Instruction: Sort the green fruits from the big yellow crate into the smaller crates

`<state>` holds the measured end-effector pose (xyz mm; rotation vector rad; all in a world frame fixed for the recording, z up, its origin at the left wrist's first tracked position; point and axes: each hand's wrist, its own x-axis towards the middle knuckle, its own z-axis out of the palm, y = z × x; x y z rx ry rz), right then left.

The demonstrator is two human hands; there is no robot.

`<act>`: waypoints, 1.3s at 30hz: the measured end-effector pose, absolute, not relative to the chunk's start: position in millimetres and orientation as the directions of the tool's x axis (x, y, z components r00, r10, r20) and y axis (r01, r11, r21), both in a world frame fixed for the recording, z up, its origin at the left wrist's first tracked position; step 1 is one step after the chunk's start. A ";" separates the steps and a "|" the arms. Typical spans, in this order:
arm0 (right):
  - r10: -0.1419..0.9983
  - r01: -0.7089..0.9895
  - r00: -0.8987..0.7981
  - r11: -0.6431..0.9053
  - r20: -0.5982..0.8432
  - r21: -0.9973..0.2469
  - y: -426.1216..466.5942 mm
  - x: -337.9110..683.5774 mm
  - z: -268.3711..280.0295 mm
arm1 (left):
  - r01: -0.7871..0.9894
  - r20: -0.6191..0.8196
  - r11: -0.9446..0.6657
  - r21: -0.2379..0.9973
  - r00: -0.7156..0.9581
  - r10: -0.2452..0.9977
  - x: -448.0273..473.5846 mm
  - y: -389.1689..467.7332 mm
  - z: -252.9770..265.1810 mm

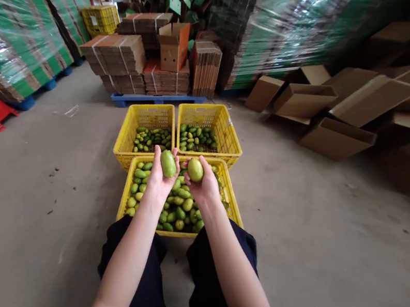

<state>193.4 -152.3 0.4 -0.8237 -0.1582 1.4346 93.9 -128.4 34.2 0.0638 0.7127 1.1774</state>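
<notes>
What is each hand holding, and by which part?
The left hand holds a green fruit, the right hand a yellower fruit; each is gripped by its sides.

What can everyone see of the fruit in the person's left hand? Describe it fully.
The fruit is a smooth-looking green oval, its longer axis running roughly up the picture. It rests in the left hand, thumb at one side, fingers at the other; its underside is hidden. In view, it overlaps the far end of the nearest yellow crate.
</notes>
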 end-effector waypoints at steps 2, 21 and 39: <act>0.904 -0.808 0.205 -0.059 -0.374 -0.586 -152.5 191.9 3.7 | -0.842 -0.458 0.402 0.360 0.216 0.862 94.5 -129.0 34.3; 0.913 -0.780 0.201 -0.071 -0.356 -0.622 -154.3 189.2 6.0 | -0.724 -0.448 0.547 0.421 0.358 0.819 95.1 -127.0 31.9; 0.919 -0.771 0.239 -0.017 -0.314 -0.637 -156.4 188.1 8.4 | -0.756 -0.420 0.395 0.523 0.174 0.891 94.0 -131.9 36.3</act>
